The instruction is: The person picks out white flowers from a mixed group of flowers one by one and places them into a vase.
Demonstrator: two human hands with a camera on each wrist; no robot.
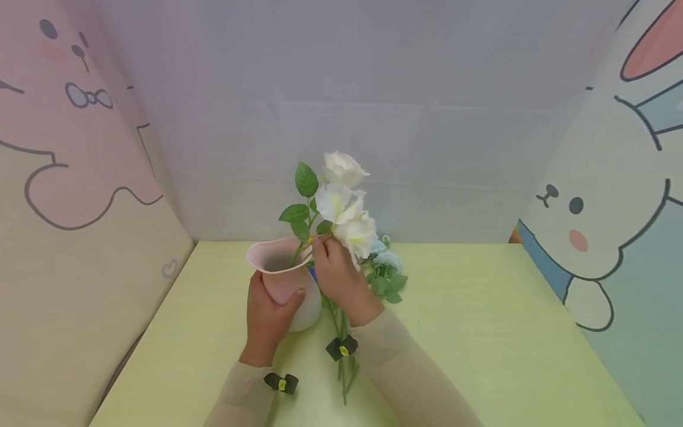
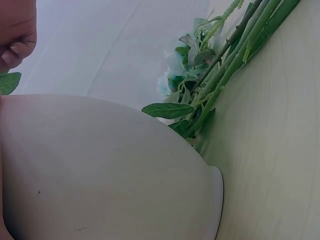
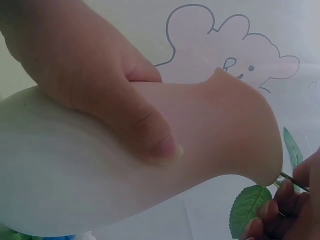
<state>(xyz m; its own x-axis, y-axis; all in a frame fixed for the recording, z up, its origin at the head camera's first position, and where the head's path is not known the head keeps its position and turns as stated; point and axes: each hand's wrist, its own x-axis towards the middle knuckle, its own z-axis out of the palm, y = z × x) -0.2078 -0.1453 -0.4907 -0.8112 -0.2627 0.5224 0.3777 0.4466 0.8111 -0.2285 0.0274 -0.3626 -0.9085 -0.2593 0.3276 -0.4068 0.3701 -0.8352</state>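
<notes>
- sleeves [image 1: 413,370] w/ dark bows [image 1: 334,349]
- l hand [image 1: 272,311] grips pinkish vase [image 1: 290,284]
- r hand [image 1: 338,274] pinches leafy stem [image 1: 296,254] @ vase mouth
- white flowers [image 1: 357,232] by r hand
- blue flowers [image 1: 388,261] on table [image 1: 480,332], r of vase

Pale beige long sleeves [image 1: 421,379]; black bow-shaped pieces [image 1: 350,344] at both cuffs [image 1: 376,338], yellow centres [image 1: 344,350]

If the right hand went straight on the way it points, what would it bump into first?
In the head view, the right hand would likely meet the green leaves first, near the mouth of the vase, though depth is hard to judge.
</notes>
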